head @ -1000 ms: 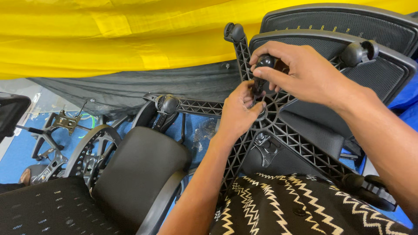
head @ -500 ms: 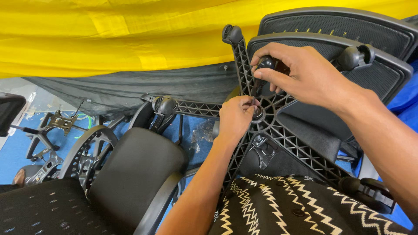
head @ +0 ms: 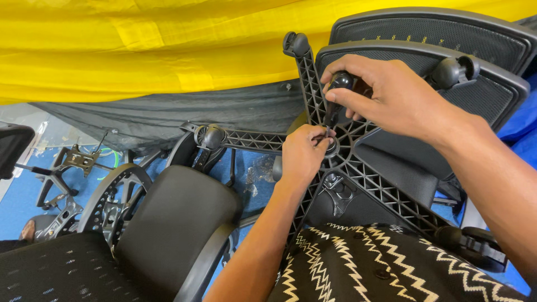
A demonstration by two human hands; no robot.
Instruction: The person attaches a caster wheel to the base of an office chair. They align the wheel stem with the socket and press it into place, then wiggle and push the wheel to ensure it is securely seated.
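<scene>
The right hand (head: pixel 391 95) is closed around a black round-handled tool (head: pixel 338 89) standing in the hub of the black ribbed plastic five-armed chair base (head: pixel 380 190), centre-right. The left hand (head: pixel 302 154) pinches a small part at the hub. Keeping the tool upright should help.

Right hand (head: pixel 386 95) covers most of black tool (head: pixel 337 92); only rounded top and short shaft show, tip hidden at star base (head: pixel 369 184) hub. Left hand (head: pixel 302 154) hides whatever its fingertips pinch at hub; piece too small to tell. Base's lower spokes vanish behind zigzag cloth (head: pixel 380 268). Near castor (head: pixel 475 246) partly cut by forearm. Stacked mesh chair backs (head: pixel 481 67) run off right edge. Metal parts (head: pixel 72 162) on blue floor, far left, too tangled to identify.
</scene>
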